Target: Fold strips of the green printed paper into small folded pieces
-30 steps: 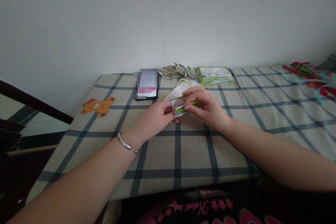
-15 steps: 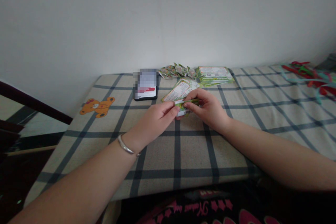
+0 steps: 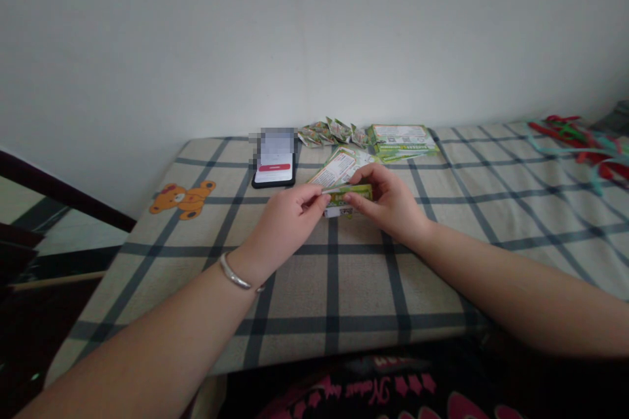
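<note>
Left hand [image 3: 301, 208]: clamped onto one end of the green box [image 3: 337, 200]
Right hand [image 3: 386, 200]: clamped onto the other end
Green box: was held right of the phone [image 3: 275, 160], on its near side
Packets [image 3: 337, 133]: lay just right of the phone

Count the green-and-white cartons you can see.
At least 3: the held carton between left hand and right hand, a flat carton just beyond, the back carton beside the sachets. Others may be hidden underneath.

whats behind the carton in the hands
Green-and-white printed packaging lies behind the green carton, on the checked tablecloth. Its near part is hidden by the carton and right hand.
</note>
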A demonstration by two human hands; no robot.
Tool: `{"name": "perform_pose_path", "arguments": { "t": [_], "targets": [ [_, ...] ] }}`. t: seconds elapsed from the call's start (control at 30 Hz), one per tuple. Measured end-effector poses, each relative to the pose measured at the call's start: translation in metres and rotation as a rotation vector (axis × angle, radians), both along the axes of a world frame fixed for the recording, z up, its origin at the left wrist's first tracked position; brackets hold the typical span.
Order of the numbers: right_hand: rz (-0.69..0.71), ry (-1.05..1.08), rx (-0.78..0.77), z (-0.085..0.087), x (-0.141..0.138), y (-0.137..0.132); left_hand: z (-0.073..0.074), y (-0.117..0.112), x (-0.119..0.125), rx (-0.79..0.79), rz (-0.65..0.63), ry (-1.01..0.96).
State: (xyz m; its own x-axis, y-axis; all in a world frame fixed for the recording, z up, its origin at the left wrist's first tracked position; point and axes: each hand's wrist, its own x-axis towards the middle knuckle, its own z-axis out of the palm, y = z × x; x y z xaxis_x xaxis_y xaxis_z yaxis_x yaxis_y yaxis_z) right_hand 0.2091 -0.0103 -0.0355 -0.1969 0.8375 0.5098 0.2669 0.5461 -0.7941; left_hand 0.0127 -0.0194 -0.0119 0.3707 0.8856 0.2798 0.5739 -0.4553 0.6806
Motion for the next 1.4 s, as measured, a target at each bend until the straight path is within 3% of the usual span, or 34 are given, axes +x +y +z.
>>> {"name": "perform_pose_path", "arguments": {
  "t": [0.23,0.4,0.8,1.2,1.4],
  "targets": [
    [0.016,0.042,-0.169,-0.004,0.0,0.002,-0.006,0.0,0.002,-0.014,-0.014,-0.258],
    [0.018,0.079,-0.194,-0.003,-0.002,0.001,-0.01,0.0,0.002,-0.033,-0.029,-0.31],
    [-0.014,0.099,-0.239,0.001,-0.003,0.0,-0.011,0.002,0.001,0.027,-0.009,-0.229],
    [0.009,0.208,-0.304,0.004,-0.007,-0.001,-0.01,-0.001,0.004,-0.065,-0.038,-0.375],
    [0.017,0.218,-0.318,0.003,-0.007,-0.001,-0.008,0.001,0.003,0.016,0.019,-0.301]
  ]
}}
